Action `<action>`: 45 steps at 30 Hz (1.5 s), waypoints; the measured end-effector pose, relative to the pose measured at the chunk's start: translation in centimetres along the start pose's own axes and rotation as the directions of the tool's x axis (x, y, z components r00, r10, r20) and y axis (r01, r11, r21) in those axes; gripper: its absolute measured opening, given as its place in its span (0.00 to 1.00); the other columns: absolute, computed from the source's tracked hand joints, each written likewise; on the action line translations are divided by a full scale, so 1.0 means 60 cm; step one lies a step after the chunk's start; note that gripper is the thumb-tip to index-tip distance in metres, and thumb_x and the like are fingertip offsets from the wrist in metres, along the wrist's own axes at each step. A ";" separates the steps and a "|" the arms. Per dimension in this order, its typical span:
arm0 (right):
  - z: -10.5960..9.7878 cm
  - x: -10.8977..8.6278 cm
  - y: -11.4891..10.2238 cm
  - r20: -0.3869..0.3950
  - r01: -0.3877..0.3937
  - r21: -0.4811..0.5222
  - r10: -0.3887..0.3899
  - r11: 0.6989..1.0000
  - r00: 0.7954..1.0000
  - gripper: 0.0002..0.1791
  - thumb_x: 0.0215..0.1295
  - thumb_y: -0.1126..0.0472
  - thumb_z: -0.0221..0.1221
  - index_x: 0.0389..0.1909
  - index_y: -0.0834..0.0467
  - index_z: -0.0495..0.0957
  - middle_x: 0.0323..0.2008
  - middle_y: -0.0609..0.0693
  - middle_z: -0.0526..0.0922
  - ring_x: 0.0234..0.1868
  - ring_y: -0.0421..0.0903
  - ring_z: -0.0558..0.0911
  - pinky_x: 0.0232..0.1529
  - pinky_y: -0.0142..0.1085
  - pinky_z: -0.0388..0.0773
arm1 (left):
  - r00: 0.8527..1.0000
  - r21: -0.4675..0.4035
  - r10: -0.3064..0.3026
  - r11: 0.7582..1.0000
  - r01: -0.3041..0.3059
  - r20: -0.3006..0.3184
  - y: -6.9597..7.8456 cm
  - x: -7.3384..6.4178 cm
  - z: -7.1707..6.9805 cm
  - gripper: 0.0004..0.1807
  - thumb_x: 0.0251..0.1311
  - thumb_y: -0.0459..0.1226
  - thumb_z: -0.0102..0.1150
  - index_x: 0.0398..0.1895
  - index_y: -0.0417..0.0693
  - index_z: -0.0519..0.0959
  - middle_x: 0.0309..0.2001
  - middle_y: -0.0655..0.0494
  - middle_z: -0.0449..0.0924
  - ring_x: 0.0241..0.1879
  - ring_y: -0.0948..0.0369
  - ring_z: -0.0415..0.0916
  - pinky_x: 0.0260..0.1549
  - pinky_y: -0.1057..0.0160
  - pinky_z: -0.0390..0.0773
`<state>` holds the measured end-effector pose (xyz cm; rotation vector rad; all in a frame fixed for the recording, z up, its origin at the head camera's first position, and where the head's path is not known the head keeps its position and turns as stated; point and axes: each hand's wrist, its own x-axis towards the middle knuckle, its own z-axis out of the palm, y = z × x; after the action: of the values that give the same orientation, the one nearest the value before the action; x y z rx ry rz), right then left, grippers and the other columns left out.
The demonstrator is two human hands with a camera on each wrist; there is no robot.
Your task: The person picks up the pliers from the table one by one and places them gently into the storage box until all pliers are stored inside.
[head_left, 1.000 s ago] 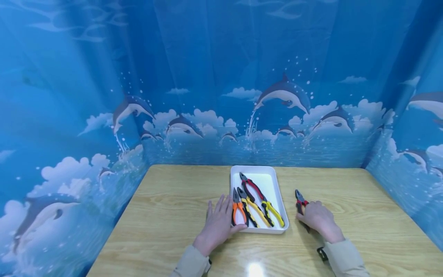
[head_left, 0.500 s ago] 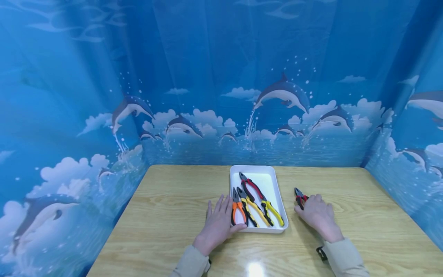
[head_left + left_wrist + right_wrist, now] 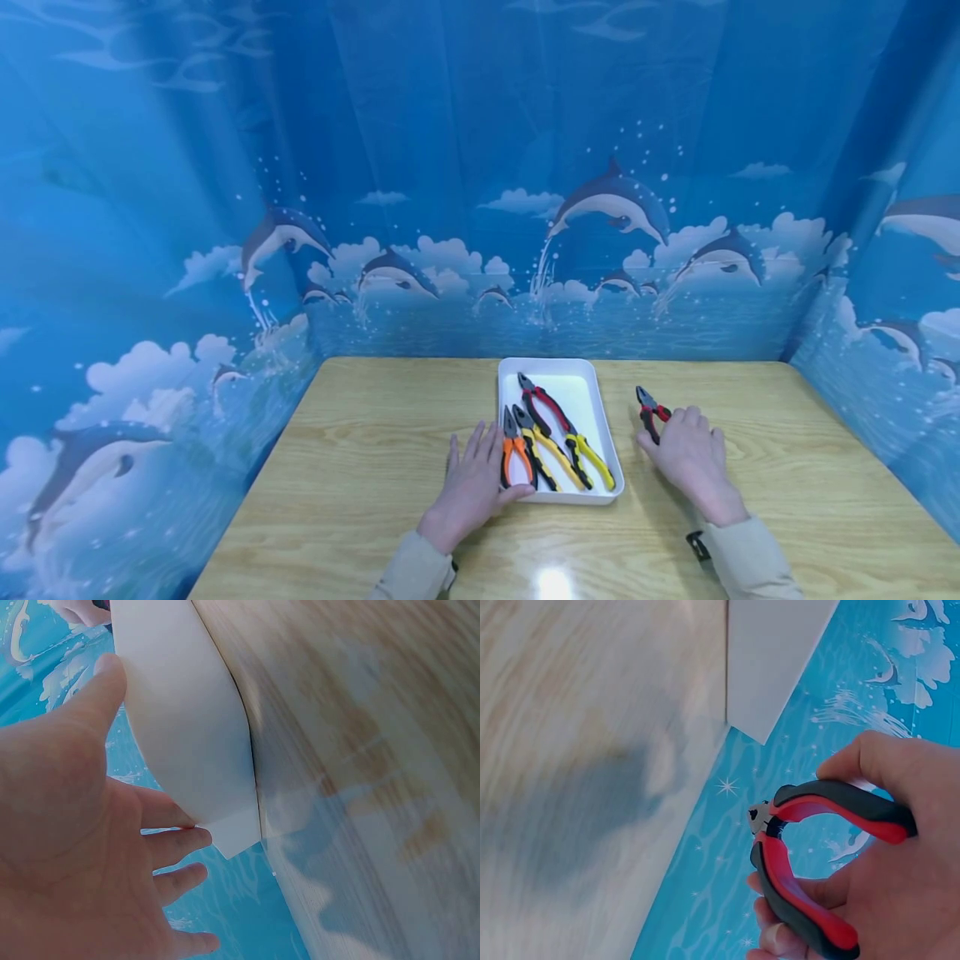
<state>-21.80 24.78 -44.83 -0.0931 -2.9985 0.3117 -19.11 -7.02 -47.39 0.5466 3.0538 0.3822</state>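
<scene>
My right hand (image 3: pixel 688 458) grips pliers (image 3: pixel 802 874) with red and black handles, right of the tray. Their handles stand spread in the right wrist view, with the thumb on one and fingers around the other. In the head view the pliers' dark nose points away from me. My left hand (image 3: pixel 471 490) lies at the near left corner of a white tray (image 3: pixel 609 433), its fingers extended along the side and thumb at the front wall. Inside are orange-handled long-nose pliers (image 3: pixel 517 462), yellow-and-black pliers (image 3: pixel 553 454), red-and-black pliers (image 3: pixel 551 407) and another yellow-handled pair (image 3: pixel 592 462).
All of this is on a wood-grain table (image 3: pixel 360 467). Blue curtains (image 3: pixel 465 167) printed with dolphins close off its back and sides. The tray stands near the table's back edge. A patch of light (image 3: pixel 553 582) shines on the front of the table.
The pliers in my right hand have shifted away from me, and more of them shows beyond the fingers. My left hand and the tray stay where they were.
</scene>
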 end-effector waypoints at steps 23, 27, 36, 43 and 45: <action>-0.010 0.001 -0.016 0.033 -0.015 0.003 0.015 1.000 0.999 0.37 0.68 0.41 0.58 0.42 0.78 0.68 0.36 0.67 0.68 0.36 0.60 0.71 0.38 0.53 0.70 | 1.000 0.024 0.006 1.000 -0.005 -0.007 0.000 0.000 -0.003 0.53 0.63 0.69 0.51 0.79 0.40 0.57 0.79 0.43 0.52 0.79 0.44 0.47 0.72 0.31 0.47; -0.009 0.001 -0.021 0.041 -0.012 0.000 0.012 1.000 0.999 0.39 0.68 0.41 0.59 0.45 0.80 0.68 0.37 0.68 0.68 0.37 0.61 0.72 0.39 0.54 0.70 | 1.000 0.024 0.006 1.000 -0.006 -0.003 0.000 -0.001 -0.004 0.53 0.63 0.69 0.51 0.79 0.40 0.56 0.79 0.43 0.52 0.79 0.44 0.47 0.73 0.31 0.47; -0.004 -0.002 -0.033 0.038 0.011 0.008 -0.011 1.000 0.999 0.37 0.69 0.42 0.59 0.44 0.79 0.68 0.36 0.66 0.68 0.35 0.58 0.70 0.37 0.52 0.70 | 1.000 0.034 0.013 0.999 -0.013 -0.008 0.000 -0.001 -0.003 0.53 0.63 0.68 0.51 0.79 0.40 0.57 0.79 0.43 0.52 0.79 0.45 0.47 0.72 0.31 0.48; 0.005 -0.004 -0.041 0.026 0.037 0.010 -0.037 0.999 0.999 0.35 0.68 0.44 0.58 0.42 0.78 0.68 0.35 0.66 0.68 0.34 0.58 0.70 0.35 0.51 0.70 | 1.000 0.035 0.016 0.999 -0.016 -0.009 -0.001 0.000 0.000 0.54 0.63 0.69 0.50 0.79 0.40 0.56 0.80 0.43 0.51 0.79 0.44 0.47 0.72 0.31 0.47; 0.006 -0.003 -0.044 0.029 0.032 0.013 -0.033 0.999 0.999 0.34 0.68 0.44 0.57 0.42 0.78 0.68 0.35 0.66 0.68 0.34 0.58 0.70 0.36 0.51 0.71 | 1.000 0.036 0.018 0.999 -0.018 -0.007 -0.001 0.000 0.000 0.54 0.63 0.69 0.49 0.79 0.40 0.56 0.80 0.43 0.51 0.79 0.44 0.47 0.72 0.31 0.47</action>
<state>-21.80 22.09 -44.67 -0.0388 -3.0229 0.3315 -19.12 -7.08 -47.40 0.5764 3.0706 0.3310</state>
